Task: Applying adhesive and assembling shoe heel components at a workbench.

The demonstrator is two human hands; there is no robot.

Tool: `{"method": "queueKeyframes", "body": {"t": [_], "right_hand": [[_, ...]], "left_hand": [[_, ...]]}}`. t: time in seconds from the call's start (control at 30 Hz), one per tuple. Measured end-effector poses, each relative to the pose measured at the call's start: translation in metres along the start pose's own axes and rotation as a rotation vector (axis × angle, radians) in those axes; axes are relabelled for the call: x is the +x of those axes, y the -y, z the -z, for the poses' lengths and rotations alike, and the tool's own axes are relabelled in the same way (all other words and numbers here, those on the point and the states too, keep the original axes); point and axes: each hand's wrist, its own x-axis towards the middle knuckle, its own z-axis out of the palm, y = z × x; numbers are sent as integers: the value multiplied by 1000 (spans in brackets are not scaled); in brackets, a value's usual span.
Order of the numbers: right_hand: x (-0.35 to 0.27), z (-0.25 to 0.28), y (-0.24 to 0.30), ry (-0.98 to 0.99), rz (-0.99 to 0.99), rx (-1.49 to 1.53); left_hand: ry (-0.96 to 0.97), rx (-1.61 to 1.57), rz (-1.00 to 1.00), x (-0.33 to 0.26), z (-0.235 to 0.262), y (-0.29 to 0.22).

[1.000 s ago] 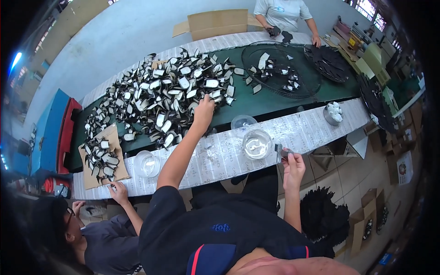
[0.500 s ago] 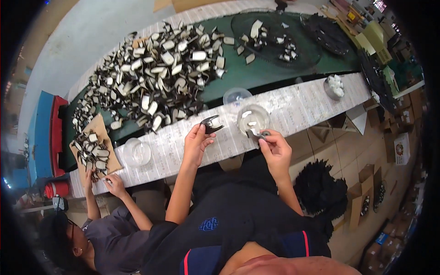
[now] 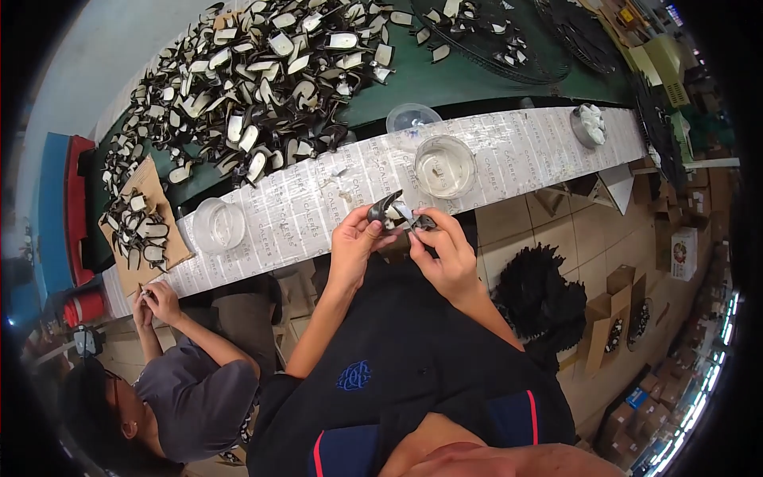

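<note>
My left hand is closed on a black curved piece with a white inner face, held above the table's near edge. Pinched in my right hand is a small dark grey piece; its exact kind is hard to make out. A pale flat bit lies between the two, and the held things meet or nearly meet there. Just beyond my hands stands a clear round bowl with a little in the bottom. Behind it is a clear shallow dish.
Many black pieces with white faces are heaped on the green surface. At left, a co-worker's hands work beside a cardboard sheet bearing similar pieces. Another clear tub and a tin of white wads stand on the table.
My right hand has come left from beside the bowl, bringing its small dark piece up to the black curved piece in my left hand. The head view has shifted, and the co-worker's hands have drawn together.
</note>
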Motion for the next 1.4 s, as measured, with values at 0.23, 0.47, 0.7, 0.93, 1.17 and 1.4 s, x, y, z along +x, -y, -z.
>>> {"method": "queueKeyframes", "body": {"t": [0.23,0.47,0.7,0.93,1.17,1.4], "right_hand": [[-5,0,3,37,-56,-24],[-5,-2,0,77,-56,-39],[-3,-3,2,54,-36,-1],[0,2,3,7,-106,85],[-3,9,8,3,-220,151],[1,15,7,-12,-186,108]], "left_hand": [[21,-1,-5,1,-5,-1],[31,-25,-20,2,-8,-2],[51,-11,-22,3,-8,-3],[73,29,-27,4,-4,-1],[64,11,-8,8,-1,1],[56,34,-10,12,2,8]]}}
